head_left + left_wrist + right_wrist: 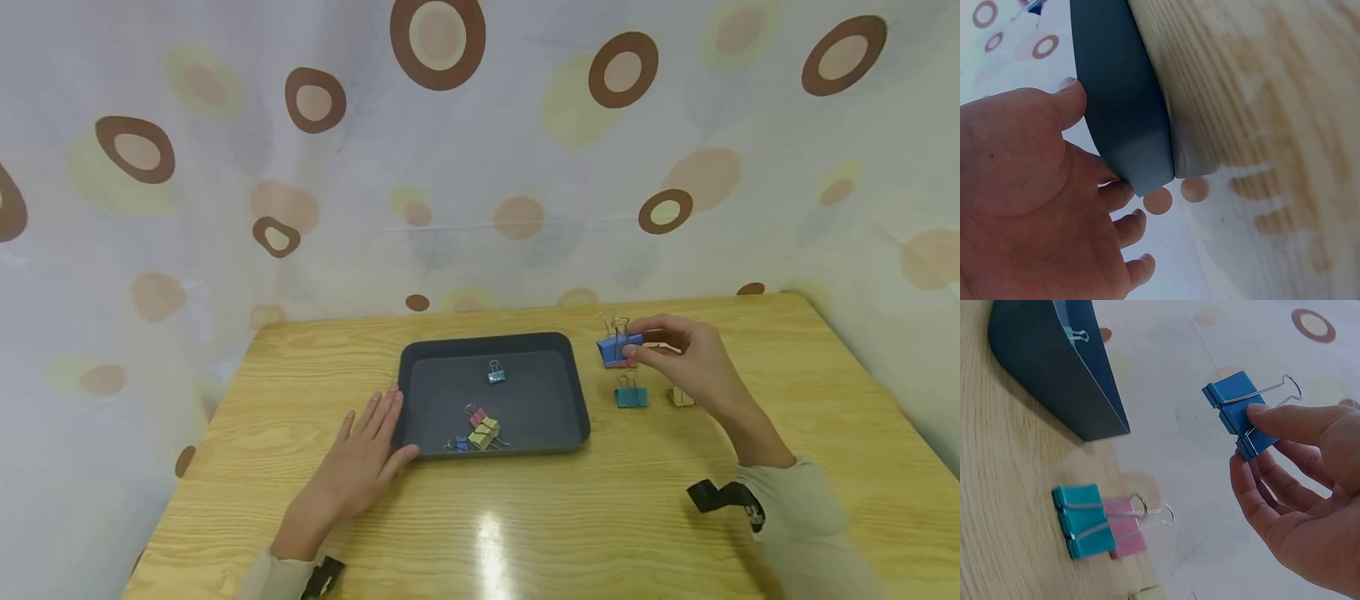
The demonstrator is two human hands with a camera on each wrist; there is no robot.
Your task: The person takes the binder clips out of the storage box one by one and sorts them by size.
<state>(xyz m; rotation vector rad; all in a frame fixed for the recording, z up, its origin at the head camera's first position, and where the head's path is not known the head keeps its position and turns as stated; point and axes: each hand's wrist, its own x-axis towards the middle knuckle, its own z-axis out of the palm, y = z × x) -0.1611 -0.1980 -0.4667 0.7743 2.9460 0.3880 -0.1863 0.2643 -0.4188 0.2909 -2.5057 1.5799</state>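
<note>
Between thumb and fingers, the right hand (693, 362) pinches a large blue binder clip (613, 349), its wire handles pointing up; the right wrist view shows that blue clip (1241, 412) and the hand (1310, 481) near. Partly behind it is a pink clip (619, 364), and nearer the person a teal clip (632, 397). A yellow clip (681, 397) lies under the right hand. With spread, nearly straight fingers, the left hand (356, 467) touches the left edge of the dark tray (491, 454); the left wrist view shows this hand (1041, 187) against the tray wall (1122, 94).
Inside the tray are a small light-blue clip (497, 377) near the back, and a pink clip (477, 417), a yellow clip (484, 433) and a small blue clip (461, 444) near the front edge. A patterned curtain (360, 250) hangs behind the wooden table (420, 533).
</note>
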